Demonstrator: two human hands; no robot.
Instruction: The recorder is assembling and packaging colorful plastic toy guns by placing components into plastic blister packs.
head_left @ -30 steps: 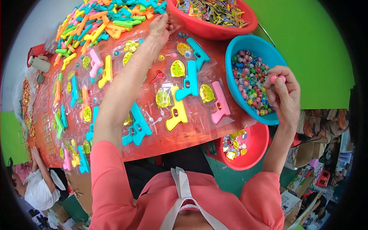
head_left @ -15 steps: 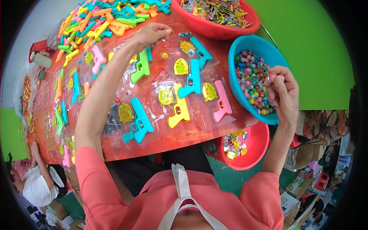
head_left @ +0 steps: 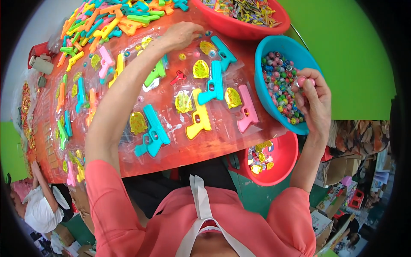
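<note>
Over the far part of the table, my left hand (head_left: 182, 36) has its fingers drawn together beside a small ball (head_left: 208, 33). What its fingertips pinch, if anything, is hidden. By the right rim of a blue basin (head_left: 262, 100), my right hand (head_left: 316, 92) is closed around small pink balls (head_left: 302, 81). Several colourful balls (head_left: 280, 81) fill that basin. Clear plastic packs across the table hold toy pistols, among them a blue one (head_left: 212, 83), a yellow one (head_left: 200, 113) and a pink one (head_left: 247, 107), with yellow round discs (head_left: 183, 103) beside them.
A heap of toy pistols (head_left: 109, 21) covers the table's far left. At the back stands a red basin (head_left: 239, 28) of small wrapped pieces. Below the table edge, another red basin (head_left: 284, 160) holds yellow and silvery pieces. A co-worker (head_left: 43, 205) sits at the lower left.
My left hand has shifted right and slightly away, toward the small ball by the far packs. My right hand still holds pink balls, with little movement. The whole view has shifted slightly.
</note>
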